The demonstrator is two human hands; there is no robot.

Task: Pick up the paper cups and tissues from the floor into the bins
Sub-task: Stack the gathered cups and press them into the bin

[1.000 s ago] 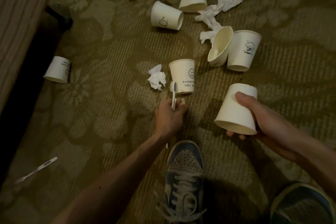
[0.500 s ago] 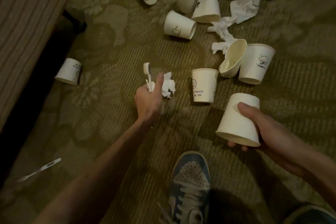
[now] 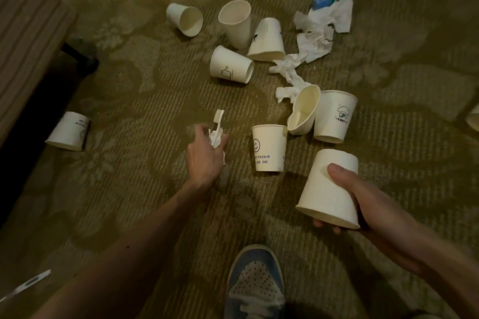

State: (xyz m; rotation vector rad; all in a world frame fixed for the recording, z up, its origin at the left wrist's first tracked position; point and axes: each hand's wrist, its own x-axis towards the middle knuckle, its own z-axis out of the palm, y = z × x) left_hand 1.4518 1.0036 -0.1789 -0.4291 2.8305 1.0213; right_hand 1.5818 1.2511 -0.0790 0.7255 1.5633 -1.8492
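My left hand [image 3: 204, 158] holds a white toothbrush [image 3: 218, 119] and a crumpled tissue [image 3: 216, 138] low over the carpet. My right hand [image 3: 363, 204] grips an upside-down white paper cup [image 3: 328, 189]. A smiley-face cup [image 3: 268, 146] stands upright between my hands. Beyond it lie a crushed cup [image 3: 303, 111] and a printed cup [image 3: 334, 116]. Further back, several more cups are scattered, among them a tipped cup [image 3: 230, 65] and an upright tall cup [image 3: 236, 23]. Crumpled tissues [image 3: 318, 33] trail down to the crushed cup. No bin is in view.
A striped bed or sofa edge [image 3: 28, 33] fills the left side, with another cup [image 3: 68, 131] lying beside it. A second toothbrush [image 3: 26, 283] lies at lower left. My blue shoe [image 3: 255, 282] is at bottom centre. A blue-green wrapper [image 3: 326, 0] lies by the tissues.
My left hand carried the toothbrush leftward from the smiley cup to the crumpled tissue and took hold of it. The right hand kept its cup. The camera view shifted back.
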